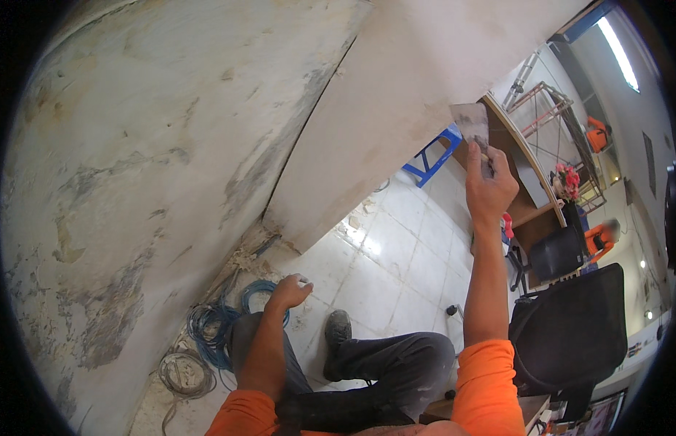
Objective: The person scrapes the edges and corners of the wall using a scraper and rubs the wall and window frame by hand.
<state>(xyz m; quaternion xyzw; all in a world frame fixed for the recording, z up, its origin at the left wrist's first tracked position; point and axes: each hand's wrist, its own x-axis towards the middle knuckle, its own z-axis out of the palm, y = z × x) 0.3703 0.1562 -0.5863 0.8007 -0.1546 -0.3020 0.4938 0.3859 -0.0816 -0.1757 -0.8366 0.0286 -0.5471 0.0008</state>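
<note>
My right hand (490,187) is raised and closed around the handle of a putty knife (471,123). The broad, stained blade points up, close to the edge of a pale, smooth wall section (396,94). My left hand (290,291) hangs above my knee, its fingers curled together. Something whitish shows at the fingertips, too small to name. On the left, a rough wall (163,160) has grey smears and worn patches. A dark gap separates it from the smoother section.
Coiled blue cable (211,330) and a grey coil (185,374) lie by the wall base. To the right stand a black chair (570,330), a wooden desk (523,145) and pink flowers (567,180). A blue stool (434,156) is ahead. Two people in orange work near scaffolding (548,109).
</note>
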